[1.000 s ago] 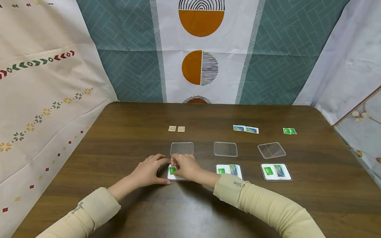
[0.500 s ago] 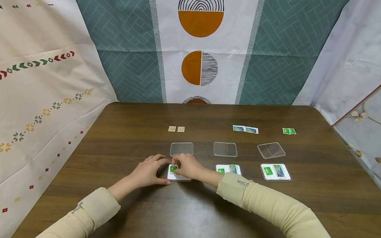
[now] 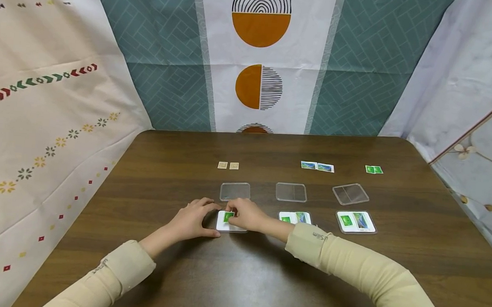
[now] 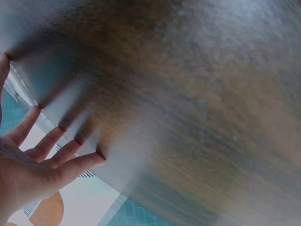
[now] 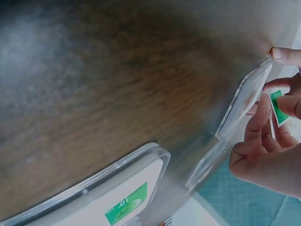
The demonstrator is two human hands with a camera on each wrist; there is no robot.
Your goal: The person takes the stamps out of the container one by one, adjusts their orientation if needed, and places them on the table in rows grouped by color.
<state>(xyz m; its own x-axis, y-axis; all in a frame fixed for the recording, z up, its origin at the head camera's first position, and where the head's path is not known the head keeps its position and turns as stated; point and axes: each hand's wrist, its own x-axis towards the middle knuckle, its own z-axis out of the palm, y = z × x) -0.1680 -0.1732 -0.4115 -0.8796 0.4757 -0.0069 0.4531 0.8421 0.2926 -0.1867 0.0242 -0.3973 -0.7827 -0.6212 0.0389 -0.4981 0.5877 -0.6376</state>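
Note:
My right hand pinches a small green stamp between thumb and fingertips, tilted over a white insert in a clear rectangular case. The hand covers the case's right part. My left hand spans the case's left side, thumb near the front corner and index finger near the back corner. In the left wrist view the left fingers are spread and nearly straight, tips against the table. Just behind the case lies a clear lid.
To the right are two cases, a middle one and a right one, each with a green and a blue stamp. Two more clear lids lie behind them. Pairs of tan, blue and green stamps lie farther back.
My right hand has shifted slightly to the right with the green stamp, which now sits farther from the case's left edge. My left hand has stayed in place.

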